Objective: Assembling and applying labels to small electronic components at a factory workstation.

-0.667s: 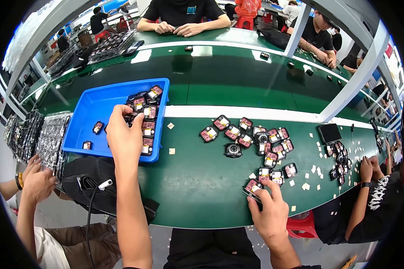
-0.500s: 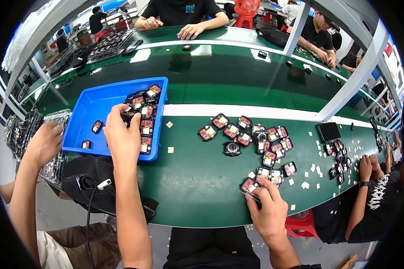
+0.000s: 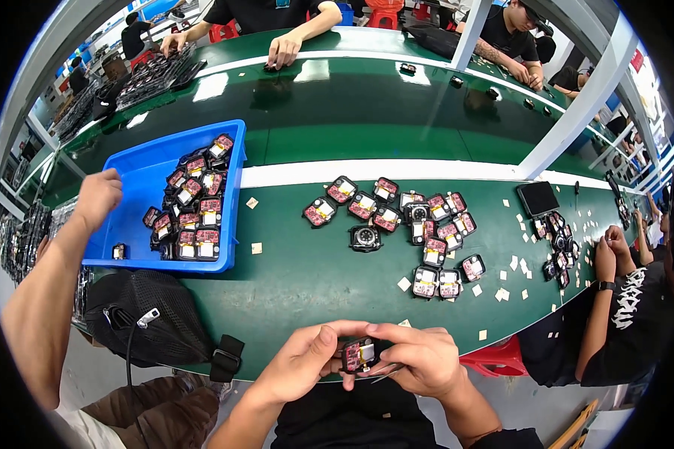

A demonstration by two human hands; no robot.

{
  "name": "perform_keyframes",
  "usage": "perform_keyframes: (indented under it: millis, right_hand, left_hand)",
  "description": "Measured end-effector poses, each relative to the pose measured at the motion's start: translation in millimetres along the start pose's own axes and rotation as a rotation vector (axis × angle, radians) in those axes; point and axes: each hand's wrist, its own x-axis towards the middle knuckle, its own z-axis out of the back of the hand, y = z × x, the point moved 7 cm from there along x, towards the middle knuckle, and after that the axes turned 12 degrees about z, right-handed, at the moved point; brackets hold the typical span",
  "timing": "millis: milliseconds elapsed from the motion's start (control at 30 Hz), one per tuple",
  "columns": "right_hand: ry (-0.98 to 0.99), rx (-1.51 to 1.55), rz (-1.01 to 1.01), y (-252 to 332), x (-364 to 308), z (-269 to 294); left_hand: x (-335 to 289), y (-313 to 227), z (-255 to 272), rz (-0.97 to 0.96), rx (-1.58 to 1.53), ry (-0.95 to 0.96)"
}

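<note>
At six o'clock, low over the green conveyor table [image 3: 314,284], the left hand [image 3: 301,364] and right hand [image 3: 419,361] pinch one small black-cased, red-and-yellow module [image 3: 358,354] between closed fingertips. Loose modules [image 3: 412,228] lie at one o'clock; the blue plastic tray [image 3: 142,176] at ten; a black mesh bag [image 3: 146,314] at nine.

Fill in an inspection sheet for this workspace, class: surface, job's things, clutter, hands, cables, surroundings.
Surface: green bench.
Job's things: small red-and-black module, held by both hands.
Clutter: loose modules; blue tray with more; paper scraps; black mesh bag.
Hands: left hand and right hand grip the module.
Cables: black cord from the bag.
Surroundings: co-worker's arm at left; other workers around.
</note>
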Motion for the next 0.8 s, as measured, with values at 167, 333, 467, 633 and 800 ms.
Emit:
perform_keyframes:
  millis: [167,333,467,633,800]
  right_hand:
    - [0.123,-0.014,0.057,-0.7,6.2,-8.7]
    - [0.02,-0.132,-0.286,-6.0,9.6,0.3]
    - [0.011,-0.166,-0.328,-10.2,2.2,-1.8]
    - [0.026,-0.405,-0.103,1.0,2.5,-7.1]
    - [0.009,-0.488,-0.021,4.4,0.9,-9.7]
  left_hand:
    - [-3.5,12.9,-0.4,0.22,-0.201,0.208]
    - [-2.3,7.3,8.4,-0.008,-0.419,0.122]
    - [-1.3,9.7,13.5,-0.25,-0.422,-0.027]
    - [-3.2,15.3,15.6,-0.32,-0.359,-0.129]
    - [-2.2,16.0,13.9,-0.332,-0.32,-0.112]
